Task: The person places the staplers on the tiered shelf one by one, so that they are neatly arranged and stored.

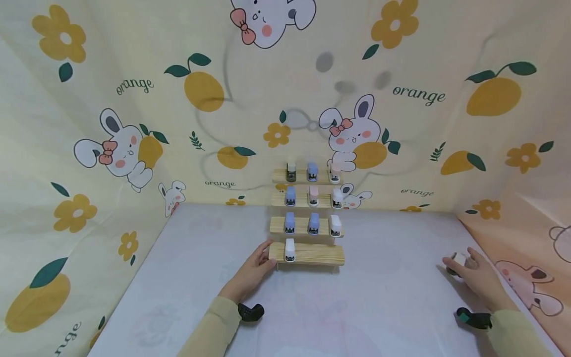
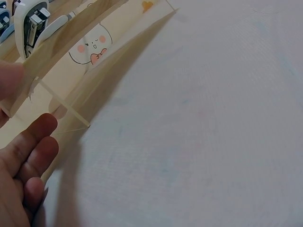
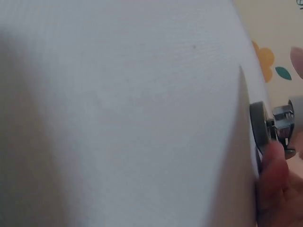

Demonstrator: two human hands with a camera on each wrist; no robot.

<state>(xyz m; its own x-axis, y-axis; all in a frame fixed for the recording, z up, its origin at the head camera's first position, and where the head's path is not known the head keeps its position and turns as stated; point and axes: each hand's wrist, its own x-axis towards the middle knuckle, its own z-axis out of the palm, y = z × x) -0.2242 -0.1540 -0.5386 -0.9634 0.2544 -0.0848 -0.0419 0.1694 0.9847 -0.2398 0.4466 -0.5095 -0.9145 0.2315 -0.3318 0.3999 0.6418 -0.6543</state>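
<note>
A tiered wooden display rack (image 1: pixel 312 254) stands at the back middle of the table, with small staplers in rows on its steps. On the lowest step, at the left, is one white stapler (image 1: pixel 290 250). My left hand (image 1: pixel 255 270) grips the left end of that lowest step, thumb at the front and index finger behind; in the left wrist view its other fingers (image 2: pixel 35 158) curl below the board. Far to the right, my right hand (image 1: pixel 482 277) holds a stapler (image 1: pixel 457 262) with a white top and dark base, low over the table. Part of this stapler (image 3: pixel 259 125) shows in the right wrist view.
Upper steps carry blue staplers (image 1: pixel 314 223), pink staplers (image 1: pixel 314 195), white staplers (image 1: pixel 335 225) and a dark-based one (image 1: pixel 291 171). A printed cloth (image 1: pixel 147 44) hangs behind and beside the white table (image 1: pixel 392 297). Thin legs hold up the lowest step.
</note>
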